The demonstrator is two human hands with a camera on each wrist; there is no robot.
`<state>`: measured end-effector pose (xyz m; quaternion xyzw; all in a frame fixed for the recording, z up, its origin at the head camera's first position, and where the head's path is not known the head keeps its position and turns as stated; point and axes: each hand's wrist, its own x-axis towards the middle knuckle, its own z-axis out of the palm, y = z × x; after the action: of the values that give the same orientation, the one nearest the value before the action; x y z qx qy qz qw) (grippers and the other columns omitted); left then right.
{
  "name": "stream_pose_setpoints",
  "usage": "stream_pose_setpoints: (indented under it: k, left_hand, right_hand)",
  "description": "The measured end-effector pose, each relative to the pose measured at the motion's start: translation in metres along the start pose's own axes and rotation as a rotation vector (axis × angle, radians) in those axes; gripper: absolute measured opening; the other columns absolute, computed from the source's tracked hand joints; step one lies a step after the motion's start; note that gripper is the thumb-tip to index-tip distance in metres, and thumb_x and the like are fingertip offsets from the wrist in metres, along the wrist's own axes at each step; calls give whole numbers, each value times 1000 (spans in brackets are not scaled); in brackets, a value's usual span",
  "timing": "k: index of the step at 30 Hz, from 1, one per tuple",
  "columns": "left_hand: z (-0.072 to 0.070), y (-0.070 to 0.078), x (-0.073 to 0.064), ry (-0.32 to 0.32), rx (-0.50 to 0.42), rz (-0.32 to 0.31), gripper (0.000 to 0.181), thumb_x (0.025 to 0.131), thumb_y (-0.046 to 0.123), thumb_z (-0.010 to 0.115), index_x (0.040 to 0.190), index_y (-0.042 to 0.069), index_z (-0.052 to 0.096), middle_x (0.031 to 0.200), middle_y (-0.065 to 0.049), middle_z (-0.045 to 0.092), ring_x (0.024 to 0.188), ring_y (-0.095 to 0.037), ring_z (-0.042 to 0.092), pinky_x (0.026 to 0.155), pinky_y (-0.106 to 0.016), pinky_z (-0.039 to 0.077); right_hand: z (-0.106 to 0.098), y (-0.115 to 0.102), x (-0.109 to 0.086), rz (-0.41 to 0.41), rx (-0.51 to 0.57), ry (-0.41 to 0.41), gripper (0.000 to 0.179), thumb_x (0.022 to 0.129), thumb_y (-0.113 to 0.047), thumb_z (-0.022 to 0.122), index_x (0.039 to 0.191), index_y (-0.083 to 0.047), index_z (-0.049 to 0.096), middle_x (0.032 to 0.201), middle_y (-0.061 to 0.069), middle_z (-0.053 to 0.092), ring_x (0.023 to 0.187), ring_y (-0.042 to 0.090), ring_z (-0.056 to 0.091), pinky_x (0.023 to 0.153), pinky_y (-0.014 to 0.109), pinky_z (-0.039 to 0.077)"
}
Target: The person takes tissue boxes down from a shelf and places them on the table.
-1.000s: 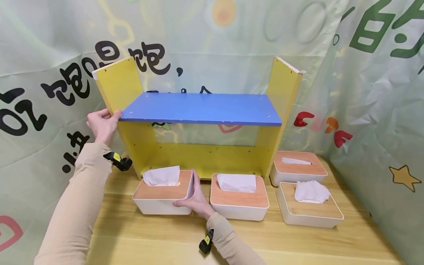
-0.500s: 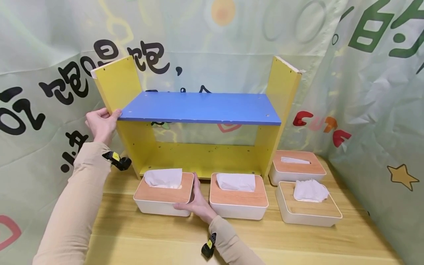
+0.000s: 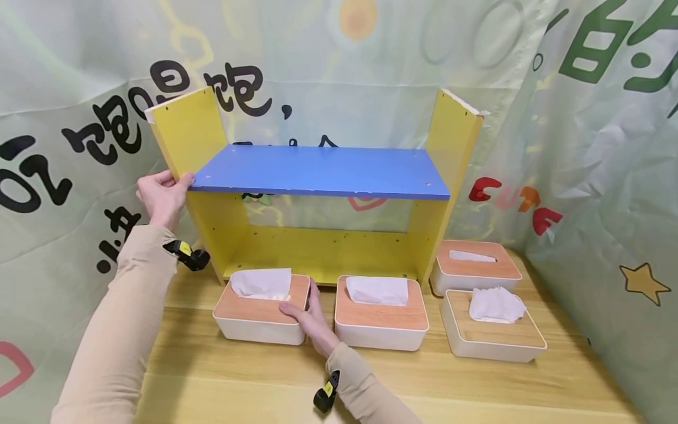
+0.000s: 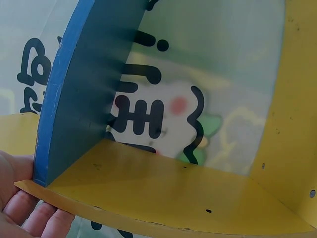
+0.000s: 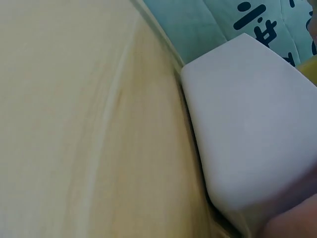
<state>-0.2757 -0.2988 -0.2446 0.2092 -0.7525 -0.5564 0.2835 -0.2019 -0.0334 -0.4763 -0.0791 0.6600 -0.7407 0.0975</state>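
Observation:
At the left of the head view, my left hand (image 3: 163, 199) grips the yellow side panel of a small shelf unit (image 3: 328, 247). Its thumb lies by the front corner of the blue board (image 3: 318, 171); in the left wrist view the fingers (image 4: 39, 218) curl under the panel's edge. My right hand (image 3: 316, 323) is at the right end of a white tissue box (image 3: 259, 331) with a wood-look lid and a tissue sticking out. The thumb lies over the lid's front right corner, fingers along the box's right side. The right wrist view shows the box's white wall (image 5: 247, 124) low against the wooden table.
Another tissue box (image 3: 384, 335) stands just right of my right hand. Two more, a front box (image 3: 498, 350) and a back box (image 3: 479, 277), stand right of the shelf. A printed curtain (image 3: 593, 176) hangs behind and beside the wooden table (image 3: 466, 394).
My right thumb has moved from the box's front face up over its lid. The box has shifted slightly to the right over the last second. My left hand keeps its grip on the shelf.

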Motion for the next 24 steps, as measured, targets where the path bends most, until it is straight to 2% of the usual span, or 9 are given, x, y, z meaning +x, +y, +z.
stream_pose_setpoints:
  k: [3,10,12,15,18,19,21,23,24]
  left_hand:
    - [1,1,1,-7,-2,3,50,90,28,74,135,8,63,116,3,70,150,1,19,99,-14,48]
    - [1,1,1,1,-11,-14,51,91,27,74,136,8,62,127,-8,64,150,2,16,106,-18,46]
    - [1,1,1,-1,-7,-11,52,91,28,74,137,8,61,126,-6,66,151,1,16,106,-18,45]
    - [0,0,2,-7,-10,-10,52,91,28,74,137,8,61,98,15,76,152,-2,15,105,-16,45]
    - [0,0,1,-11,-14,-10,51,91,28,74,137,8,62,72,31,65,151,-1,17,101,-14,46]
    - [0,0,1,-12,-22,-10,51,90,27,74,136,8,62,63,33,59,150,-1,19,100,-14,47]
    - [0,0,1,-10,-18,-14,51,90,27,74,136,8,63,58,35,56,144,1,35,96,-13,49]
    - [0,1,1,-12,-15,-17,51,90,28,74,136,9,62,55,36,54,139,2,41,94,-11,49]
    - [0,1,2,-12,-14,-20,51,90,28,74,137,9,62,49,38,46,131,3,49,92,-10,50]
  right_hand:
    - [0,0,2,-7,8,6,106,89,-23,74,162,-5,0,169,21,9,157,37,10,127,57,8]
    - [-1,0,7,-2,6,5,105,88,-23,73,162,-4,0,170,19,-3,158,36,-3,128,57,2]
    - [-2,0,9,-4,4,5,106,88,-22,73,162,-4,0,170,19,-5,157,37,-4,127,58,1]
    - [-2,0,9,-1,-1,3,106,88,-23,73,162,-4,0,170,19,-8,157,38,-7,127,59,0]
    - [-3,1,8,3,-6,-1,106,87,-22,73,162,-5,-1,169,20,-10,157,39,-9,126,60,0]
    - [-4,2,8,8,-8,-2,106,88,-23,73,162,-5,-1,169,19,-11,156,38,-10,126,60,-1]
    - [-4,2,8,12,-8,-3,107,88,-23,73,162,-6,-2,169,20,-12,156,39,-12,126,61,-2]
    - [-3,2,8,13,-3,-1,107,88,-22,73,162,-6,-2,169,20,-13,156,39,-13,126,61,-3]
    - [-3,1,8,16,1,0,107,88,-22,73,162,-5,-2,169,20,-13,156,39,-13,126,61,-3]
